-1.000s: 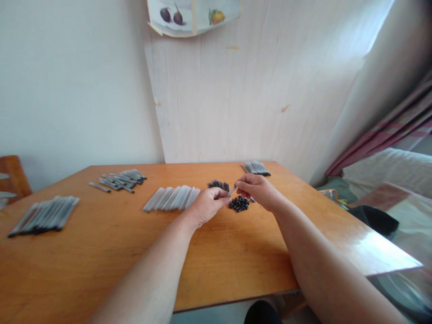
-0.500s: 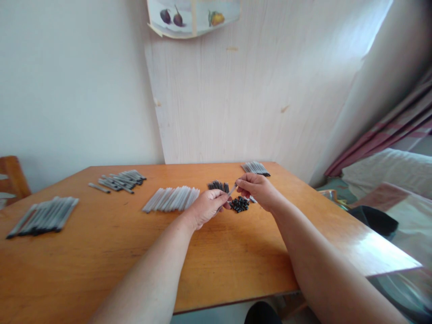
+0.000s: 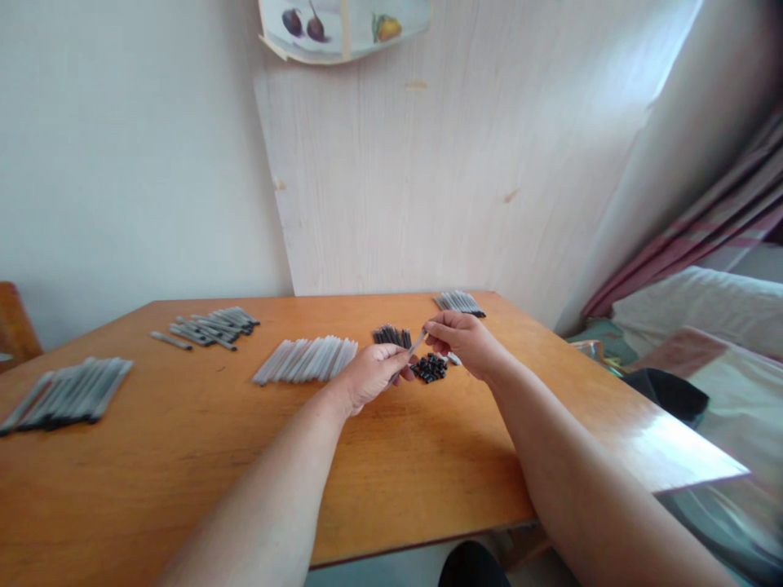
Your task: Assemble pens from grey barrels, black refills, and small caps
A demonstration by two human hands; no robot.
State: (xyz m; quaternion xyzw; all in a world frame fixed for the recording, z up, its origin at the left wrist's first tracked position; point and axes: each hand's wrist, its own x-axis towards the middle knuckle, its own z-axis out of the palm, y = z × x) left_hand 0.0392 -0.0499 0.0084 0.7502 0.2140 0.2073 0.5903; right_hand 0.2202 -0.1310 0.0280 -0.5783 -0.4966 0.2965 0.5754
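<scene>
Little has moved in the last second: both hands stay in the same spot above the middle of the table (image 3: 183, 440), and only the view has slid a touch, so the piles sit slightly further left in the picture. Left hand (image 3: 370, 377) and right hand (image 3: 463, 341) meet over the far half of the table, with a thin clear tube (image 3: 417, 343) slanting between them, its lower end in the left hand and its upper end at the right. Left fingers (image 3: 395, 355) are curled closed around the lower end, and the right fingers (image 3: 435, 330) pinch narrowly on the top end; whether anything sits on the tip is too small to tell. Just below the tube, between the two hands, a small heap of black caps (image 3: 430, 368) lies on the table. Beside the left hand, a row of clear tubes (image 3: 306, 359) lies side by side. A short dark bundle (image 3: 391, 335) rests just behind the hands, and another grey bundle (image 3: 460, 302) lies near the far edge. Further left are a loose pile of grey pens (image 3: 211, 324) and, well apart near the left edge, a larger bundle of pens (image 3: 64, 391). A pale wooden board (image 3: 397, 179) leans against the wall behind the table.
</scene>
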